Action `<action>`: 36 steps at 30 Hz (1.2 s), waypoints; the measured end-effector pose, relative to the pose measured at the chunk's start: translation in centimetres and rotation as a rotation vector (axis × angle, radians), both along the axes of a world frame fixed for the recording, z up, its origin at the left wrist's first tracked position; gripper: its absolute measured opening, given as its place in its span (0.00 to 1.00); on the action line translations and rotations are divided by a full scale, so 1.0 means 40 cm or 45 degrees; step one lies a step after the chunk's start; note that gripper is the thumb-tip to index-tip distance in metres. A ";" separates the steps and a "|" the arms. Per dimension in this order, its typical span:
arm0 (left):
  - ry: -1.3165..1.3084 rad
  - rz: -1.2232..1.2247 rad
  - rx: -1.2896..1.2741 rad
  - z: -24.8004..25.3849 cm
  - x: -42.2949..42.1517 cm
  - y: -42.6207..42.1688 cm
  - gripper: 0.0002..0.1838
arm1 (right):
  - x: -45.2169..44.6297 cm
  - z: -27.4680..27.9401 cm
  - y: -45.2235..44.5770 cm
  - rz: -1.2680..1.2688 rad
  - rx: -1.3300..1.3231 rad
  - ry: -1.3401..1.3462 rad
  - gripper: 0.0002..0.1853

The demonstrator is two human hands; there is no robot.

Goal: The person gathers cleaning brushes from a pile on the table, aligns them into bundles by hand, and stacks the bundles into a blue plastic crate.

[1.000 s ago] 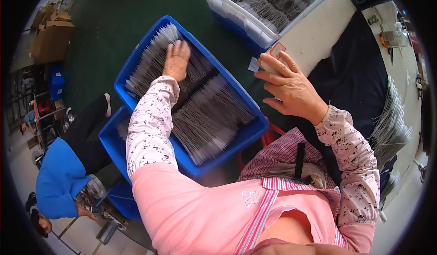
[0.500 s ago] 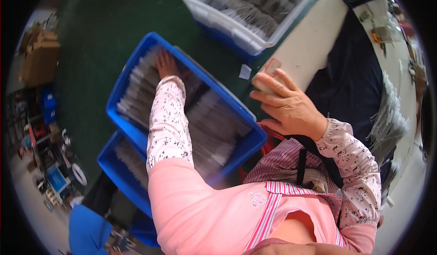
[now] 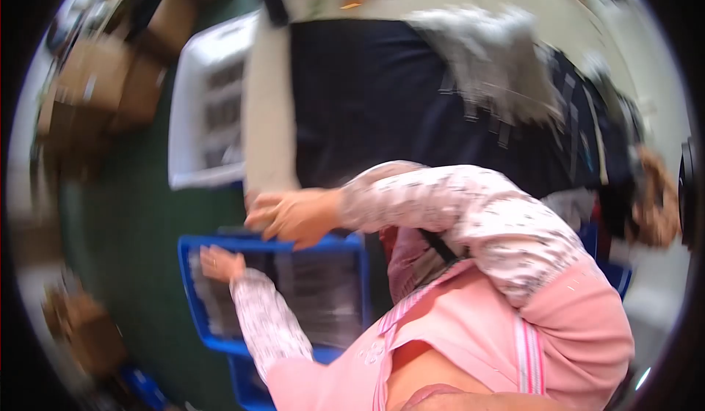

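Note:
My left hand point(image 3: 222, 264) is over the left part of a blue bin point(image 3: 189, 293), fingers spread on or just above the rows of thin grey-white strips point(image 3: 323, 293) inside. Blur hides whether it touches them. My right hand point(image 3: 297, 218) is at the near end of the pale tabletop point(image 3: 268, 117), above the bin's far rim. Its fingers are bent but apart, over the table's corner beside a small reddish mark. No held thing can be made out in it.
A white bin point(image 3: 194, 110) with more strips stands left of the table. Dark cloth point(image 3: 360, 103) covers the tabletop, with a heap of clear-white strips point(image 3: 499, 62) on it. Cardboard boxes point(image 3: 103, 81) stand at left. Another blue bin point(image 3: 246, 382) sits partly under the first.
My view has swung to the right, bringing the cloth and strip heap to the middle. My left hand remains over the strips, and my right hand remains by the table's end.

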State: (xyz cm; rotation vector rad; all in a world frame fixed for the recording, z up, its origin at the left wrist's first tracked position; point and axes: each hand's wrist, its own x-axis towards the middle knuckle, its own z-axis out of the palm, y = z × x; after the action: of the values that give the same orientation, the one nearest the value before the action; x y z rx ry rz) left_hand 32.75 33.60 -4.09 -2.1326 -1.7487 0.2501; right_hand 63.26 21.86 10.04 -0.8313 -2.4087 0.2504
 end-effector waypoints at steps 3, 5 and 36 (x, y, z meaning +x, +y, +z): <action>-0.630 0.263 0.152 0.043 0.023 -0.087 0.36 | -0.012 -0.028 -0.003 -0.063 0.148 -0.007 0.12; -1.052 0.271 0.271 0.065 0.046 -0.133 0.32 | -0.032 -0.073 0.012 -0.111 0.221 -0.066 0.10; -1.748 -0.955 -1.192 0.486 1.174 -0.775 0.17 | 0.863 0.100 -0.956 -2.214 0.008 -0.620 0.03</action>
State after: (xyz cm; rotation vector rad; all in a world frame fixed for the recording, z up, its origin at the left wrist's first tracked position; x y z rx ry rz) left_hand 79.72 2.61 15.37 -4.0067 -1.0515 -1.0332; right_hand 97.77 -16.37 14.03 -2.7065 -1.1631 -0.6880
